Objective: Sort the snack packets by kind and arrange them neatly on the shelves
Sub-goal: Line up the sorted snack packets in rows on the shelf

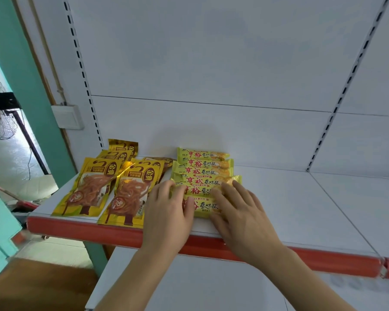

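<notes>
Yellow biscuit packets (202, 173), red lettering, stacked

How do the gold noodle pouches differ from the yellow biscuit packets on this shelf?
The gold noodle pouches are wide and flat, lying lengthwise front to back; the yellow biscuit packets are slim bars lying crosswise in a row. The pouches lie untouched; both hands rest on the packets. Both kinds share the same shelf.

Small shop, white slotted display shelf (278, 198), red price rail (99, 230), snack packets (202, 167)

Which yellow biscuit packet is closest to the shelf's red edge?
The frontmost yellow biscuit packet, partly under both hands; the others lie stacked behind it toward the white back wall.
</notes>
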A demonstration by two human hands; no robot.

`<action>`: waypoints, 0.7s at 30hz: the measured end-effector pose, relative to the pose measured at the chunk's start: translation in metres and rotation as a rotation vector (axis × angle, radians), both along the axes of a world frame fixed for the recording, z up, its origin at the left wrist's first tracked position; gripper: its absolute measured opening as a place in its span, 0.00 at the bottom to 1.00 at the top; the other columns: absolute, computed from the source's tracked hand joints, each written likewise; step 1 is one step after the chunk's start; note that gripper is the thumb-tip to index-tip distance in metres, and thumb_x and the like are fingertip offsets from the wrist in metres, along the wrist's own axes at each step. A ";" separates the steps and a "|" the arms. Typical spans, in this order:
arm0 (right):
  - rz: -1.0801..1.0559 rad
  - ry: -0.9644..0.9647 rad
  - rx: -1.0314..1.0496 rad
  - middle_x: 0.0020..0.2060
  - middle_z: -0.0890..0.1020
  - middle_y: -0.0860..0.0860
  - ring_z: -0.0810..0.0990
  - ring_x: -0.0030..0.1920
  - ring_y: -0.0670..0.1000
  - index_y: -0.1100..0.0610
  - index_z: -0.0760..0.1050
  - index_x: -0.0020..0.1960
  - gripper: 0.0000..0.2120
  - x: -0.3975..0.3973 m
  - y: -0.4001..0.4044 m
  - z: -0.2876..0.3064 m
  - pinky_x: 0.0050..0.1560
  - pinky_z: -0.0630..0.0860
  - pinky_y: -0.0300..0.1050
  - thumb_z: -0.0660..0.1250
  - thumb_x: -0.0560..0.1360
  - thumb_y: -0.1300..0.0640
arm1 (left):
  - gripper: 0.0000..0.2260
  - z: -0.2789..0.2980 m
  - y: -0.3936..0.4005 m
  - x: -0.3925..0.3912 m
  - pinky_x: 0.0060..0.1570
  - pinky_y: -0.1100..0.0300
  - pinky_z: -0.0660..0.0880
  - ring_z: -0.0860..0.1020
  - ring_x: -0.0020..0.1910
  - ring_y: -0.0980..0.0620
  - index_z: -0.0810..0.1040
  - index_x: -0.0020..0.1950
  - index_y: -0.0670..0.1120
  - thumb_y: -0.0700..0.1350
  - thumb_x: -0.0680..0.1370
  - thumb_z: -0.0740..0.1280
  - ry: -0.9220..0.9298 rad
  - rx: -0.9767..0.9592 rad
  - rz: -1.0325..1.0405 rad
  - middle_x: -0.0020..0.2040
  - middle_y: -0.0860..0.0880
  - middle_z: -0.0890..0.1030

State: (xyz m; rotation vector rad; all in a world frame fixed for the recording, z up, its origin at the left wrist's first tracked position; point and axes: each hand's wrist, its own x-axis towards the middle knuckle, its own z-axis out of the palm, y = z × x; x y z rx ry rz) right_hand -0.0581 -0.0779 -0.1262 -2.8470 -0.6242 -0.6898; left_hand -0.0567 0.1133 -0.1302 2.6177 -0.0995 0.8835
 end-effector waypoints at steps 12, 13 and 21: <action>-0.399 0.067 -0.077 0.74 0.70 0.58 0.63 0.77 0.60 0.58 0.68 0.75 0.31 -0.062 -0.054 0.019 0.73 0.66 0.61 0.48 0.82 0.38 | 0.23 0.016 -0.075 0.004 0.69 0.35 0.70 0.72 0.71 0.34 0.79 0.67 0.40 0.56 0.82 0.59 -0.022 0.047 -0.275 0.68 0.39 0.77; -0.433 0.076 -0.080 0.74 0.70 0.58 0.63 0.77 0.61 0.58 0.68 0.75 0.31 -0.068 -0.064 0.019 0.73 0.67 0.62 0.48 0.82 0.39 | 0.24 0.016 -0.088 0.003 0.69 0.35 0.70 0.72 0.71 0.34 0.80 0.66 0.40 0.56 0.81 0.59 -0.015 0.066 -0.297 0.68 0.38 0.77; -0.691 0.176 -0.009 0.81 0.54 0.52 0.45 0.81 0.55 0.50 0.52 0.81 0.35 -0.129 -0.189 0.031 0.77 0.43 0.52 0.39 0.80 0.34 | 0.27 0.027 -0.229 -0.026 0.79 0.41 0.59 0.64 0.80 0.39 0.71 0.77 0.42 0.58 0.84 0.56 0.104 0.116 -0.494 0.78 0.41 0.70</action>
